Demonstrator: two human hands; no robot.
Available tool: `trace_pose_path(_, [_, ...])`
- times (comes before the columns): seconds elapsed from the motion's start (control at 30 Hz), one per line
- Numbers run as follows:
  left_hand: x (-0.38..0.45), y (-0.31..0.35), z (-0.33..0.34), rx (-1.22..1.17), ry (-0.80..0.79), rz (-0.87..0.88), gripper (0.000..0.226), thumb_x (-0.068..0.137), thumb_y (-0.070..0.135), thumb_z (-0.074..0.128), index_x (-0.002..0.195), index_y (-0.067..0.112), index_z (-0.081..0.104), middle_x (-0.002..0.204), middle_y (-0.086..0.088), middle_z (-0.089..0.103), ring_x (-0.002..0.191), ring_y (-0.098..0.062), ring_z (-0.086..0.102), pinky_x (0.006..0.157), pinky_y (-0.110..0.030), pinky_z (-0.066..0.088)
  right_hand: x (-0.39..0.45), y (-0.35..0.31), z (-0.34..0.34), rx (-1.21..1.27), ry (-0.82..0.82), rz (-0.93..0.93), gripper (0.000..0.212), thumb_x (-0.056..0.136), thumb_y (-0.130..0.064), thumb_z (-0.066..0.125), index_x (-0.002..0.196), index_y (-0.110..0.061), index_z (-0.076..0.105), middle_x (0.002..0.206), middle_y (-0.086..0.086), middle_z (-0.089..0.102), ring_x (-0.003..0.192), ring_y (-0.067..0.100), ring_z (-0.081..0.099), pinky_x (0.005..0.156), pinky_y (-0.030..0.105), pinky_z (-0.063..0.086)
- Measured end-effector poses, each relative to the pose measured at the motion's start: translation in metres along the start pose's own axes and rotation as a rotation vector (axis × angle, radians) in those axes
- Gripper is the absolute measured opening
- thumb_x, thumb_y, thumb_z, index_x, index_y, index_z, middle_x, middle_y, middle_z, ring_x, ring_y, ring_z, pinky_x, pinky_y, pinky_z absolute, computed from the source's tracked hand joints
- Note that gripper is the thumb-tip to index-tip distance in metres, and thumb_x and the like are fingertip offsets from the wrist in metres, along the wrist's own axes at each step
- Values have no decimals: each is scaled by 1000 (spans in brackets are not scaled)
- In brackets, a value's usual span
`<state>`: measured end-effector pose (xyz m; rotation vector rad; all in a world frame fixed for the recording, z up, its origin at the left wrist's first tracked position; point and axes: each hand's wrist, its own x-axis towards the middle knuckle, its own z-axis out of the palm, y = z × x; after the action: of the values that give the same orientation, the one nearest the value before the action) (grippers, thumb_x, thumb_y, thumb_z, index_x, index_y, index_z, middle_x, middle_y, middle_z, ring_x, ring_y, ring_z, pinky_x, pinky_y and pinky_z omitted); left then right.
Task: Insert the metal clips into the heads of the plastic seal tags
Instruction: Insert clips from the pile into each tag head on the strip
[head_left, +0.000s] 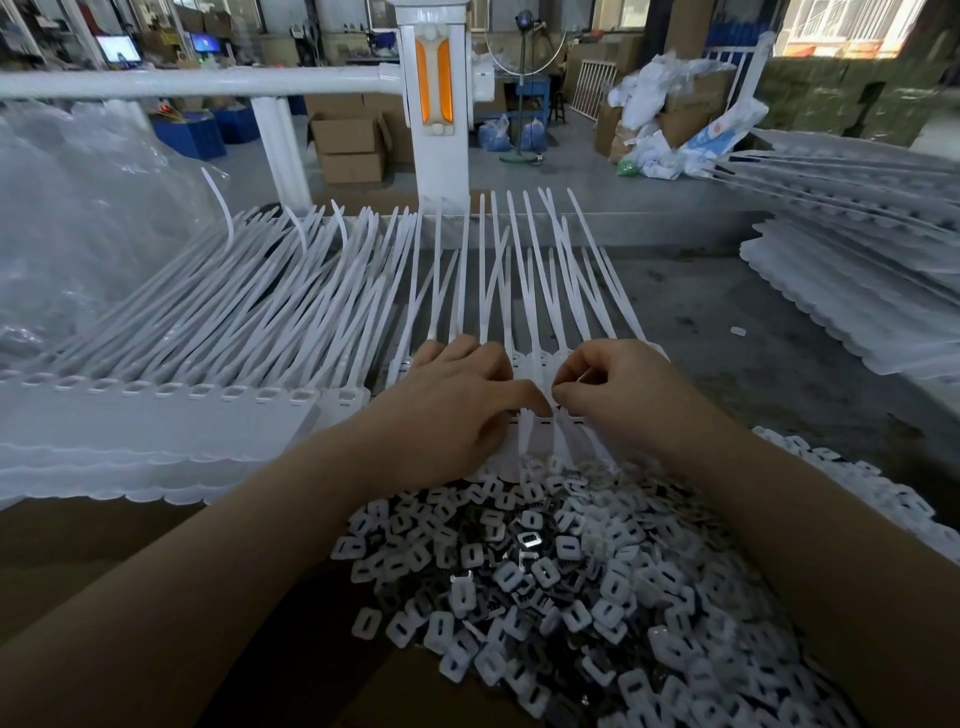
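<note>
A row of white plastic seal tags (535, 291) lies across the grey table, straps pointing away from me and flat heads toward me. My left hand (457, 395) presses down on the heads at the middle of the row, its fingertip beside one head slot. My right hand (608, 389) hovers just to the right with thumb and fingers pinched together over the same head (537, 441); what it pinches is too small to make out. A heap of metal clips and white plastic caps (571, 582) lies in front of the heads, between my forearms.
A stack of joined tag strips (156, 405) fills the table's left side, with clear plastic bags (67, 223) behind it. More tag strips (857, 291) are piled at the right. A white post (441, 104) stands behind the table. Brown cardboard (104, 545) lies under my left forearm.
</note>
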<state>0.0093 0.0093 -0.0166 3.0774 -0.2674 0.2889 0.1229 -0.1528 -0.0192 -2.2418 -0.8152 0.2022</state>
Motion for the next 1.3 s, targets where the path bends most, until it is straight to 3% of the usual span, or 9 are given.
trace_pose_path(0.1, [0, -1, 2, -34, 30, -6, 37, 98, 28, 48, 129, 46, 55, 106, 7, 47, 102, -11, 37, 81, -30, 20, 0, 0, 0, -6, -3, -3, 14, 86, -22, 66, 74, -30, 63, 69, -10, 66, 68, 2, 63, 61, 22, 48])
trace_pose_path(0.23, [1, -2, 4, -240, 43, -120, 38, 94, 27, 58, 129, 42, 56, 112, 12, 49, 111, -8, 37, 91, -30, 25, 0, 0, 0, 10, 1, -4, 14, 86, -22, 65, 75, -29, 63, 69, -9, 67, 67, 2, 63, 61, 23, 49])
trace_pose_path(0.47, [-2, -2, 0, -247, 40, -91, 30, 93, 28, 62, 119, 43, 63, 108, 11, 51, 108, -7, 41, 97, -33, 33, 0, 2, 1, 12, 2, -3, 13, 85, -23, 66, 74, -29, 64, 69, -10, 67, 68, 3, 64, 64, 24, 51])
trace_pose_path(0.57, [-1, -2, -7, -462, 69, -61, 19, 88, 24, 71, 104, 35, 72, 98, 15, 61, 93, -4, 56, 86, -27, 48, 0, 3, 2, 11, 11, -8, 13, 85, -23, 66, 74, -29, 63, 70, -10, 67, 68, 3, 64, 65, 26, 53])
trace_pose_path(0.63, [-3, -2, -11, -578, -16, -41, 16, 84, 27, 75, 97, 36, 75, 89, 18, 64, 84, -5, 61, 75, -18, 49, 1, 3, 3, 3, 11, -10, 12, 85, -23, 66, 76, -30, 63, 71, -10, 67, 68, 3, 64, 67, 27, 54])
trace_pose_path(0.73, [-5, 0, -12, -560, -125, -11, 19, 78, 36, 80, 97, 38, 76, 85, 16, 64, 82, -3, 61, 72, -16, 49, 1, 2, 3, 7, 9, -7, 13, 86, -22, 66, 76, -30, 63, 73, -10, 67, 70, 4, 65, 70, 30, 56])
trace_pose_path(0.93, [-3, 5, -10, -572, -117, -32, 15, 77, 31, 82, 81, 39, 71, 83, 28, 63, 78, 7, 61, 69, -6, 44, 1, 2, 2, 21, 21, -14, 12, 86, -22, 66, 76, -29, 64, 72, -8, 67, 70, 6, 65, 71, 32, 57])
trace_pose_path(1.07, [-2, 4, -13, -709, -100, -129, 3, 82, 30, 76, 85, 32, 77, 81, 18, 73, 74, -1, 68, 65, -10, 49, 1, 0, 2, 43, 38, -41, 13, 86, -24, 67, 76, -30, 63, 74, -8, 66, 69, 7, 65, 66, 29, 55])
trace_pose_path(1.3, [-1, -3, -16, -935, 39, -397, 9, 88, 23, 71, 82, 24, 77, 74, 7, 74, 62, 1, 62, 62, -8, 49, -3, -6, -1, 187, -8, -187, 7, 85, -26, 70, 79, -29, 70, 76, -8, 69, 71, 10, 63, 63, 20, 53])
